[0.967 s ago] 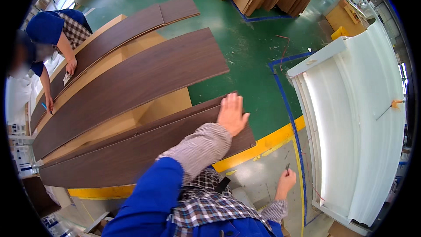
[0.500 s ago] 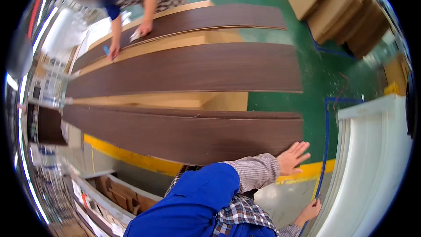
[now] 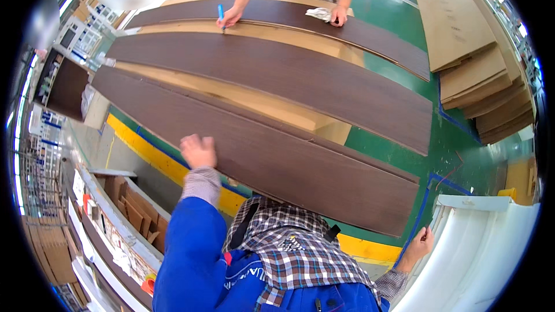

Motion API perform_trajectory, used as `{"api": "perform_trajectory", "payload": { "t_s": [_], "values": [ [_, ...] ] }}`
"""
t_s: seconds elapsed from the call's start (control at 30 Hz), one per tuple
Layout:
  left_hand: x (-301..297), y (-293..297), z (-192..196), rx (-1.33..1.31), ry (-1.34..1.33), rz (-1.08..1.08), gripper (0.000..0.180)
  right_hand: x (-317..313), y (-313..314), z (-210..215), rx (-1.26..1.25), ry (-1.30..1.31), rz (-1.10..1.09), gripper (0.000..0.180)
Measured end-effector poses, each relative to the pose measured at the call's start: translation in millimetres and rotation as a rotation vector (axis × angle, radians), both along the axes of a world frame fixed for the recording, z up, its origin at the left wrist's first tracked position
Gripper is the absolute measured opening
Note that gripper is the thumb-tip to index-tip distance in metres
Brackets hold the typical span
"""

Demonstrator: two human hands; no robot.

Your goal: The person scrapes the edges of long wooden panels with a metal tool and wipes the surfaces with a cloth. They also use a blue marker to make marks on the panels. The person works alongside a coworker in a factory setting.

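Observation:
A long dark-brown wood-grain board (image 3: 260,144) lies right in front of me, with a second board edge showing along its far side. My left hand (image 3: 198,151) is at the near edge of this board, left of my body, fingers apart and slightly blurred; nothing shows in it. Whether it touches the board or hovers just over it, I cannot tell. My right hand (image 3: 419,247) is beyond the board's near right corner, beside a pale panel (image 3: 480,242). Its fingers are curled, and what they hold, if anything, is hidden.
Across from me a co-worker's hand holds a blue marker (image 3: 220,11); the other presses a white cloth (image 3: 318,14) on a far brown board (image 3: 370,37). Between lies a middle board (image 3: 272,75). Cardboard sheets (image 3: 457,29) lean at right; a bin (image 3: 130,208) stands at left.
My left hand has swept from the near board's right end leftward along its near edge. My view has turned, so the boards now slant. The co-worker's hands appear farther right in view.

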State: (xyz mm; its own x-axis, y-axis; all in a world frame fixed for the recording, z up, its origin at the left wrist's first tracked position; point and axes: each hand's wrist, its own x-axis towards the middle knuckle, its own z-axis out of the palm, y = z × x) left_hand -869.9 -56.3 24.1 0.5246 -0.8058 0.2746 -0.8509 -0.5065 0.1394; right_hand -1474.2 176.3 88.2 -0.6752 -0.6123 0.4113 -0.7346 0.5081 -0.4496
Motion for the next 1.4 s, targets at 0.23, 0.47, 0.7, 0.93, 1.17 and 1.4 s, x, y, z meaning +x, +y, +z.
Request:
{"api": "perform_trajectory", "payload": {
  "t_s": [0.23, 0.47, 0.7, 0.93, 1.17, 1.4],
  "values": [
    [82, 60, -32, -0.121, -0.232, 0.091, 0.048, 7, -29, -30, 0.043, 0.048, 0.128, 0.019],
    [-243, 64, -6, 0.048, 0.585, -1.512, 0.062, 67, -98, 15, 0.014, 0.001, 0.334, 0.017],
    [-244, 76, -39, 0.124, 0.555, -1.534, 0.071, 94, -66, -20, 0.060, -0.054, 0.400, 0.016],
    [63, 39, 8, -0.049, 0.156, -0.361, 0.052, 151, -78, -33, 0.094, -0.170, 0.460, 0.014],
    [153, 113, -17, 0.047, 0.739, 0.146, 0.040, 311, -169, -36, 0.081, -0.981, 0.923, 0.021],
    [-31, 149, 40, -0.297, 2.131, 0.032, 0.036, 449, -170, 2, 0.626, -1.286, 1.442, 0.041]
  ]
}}
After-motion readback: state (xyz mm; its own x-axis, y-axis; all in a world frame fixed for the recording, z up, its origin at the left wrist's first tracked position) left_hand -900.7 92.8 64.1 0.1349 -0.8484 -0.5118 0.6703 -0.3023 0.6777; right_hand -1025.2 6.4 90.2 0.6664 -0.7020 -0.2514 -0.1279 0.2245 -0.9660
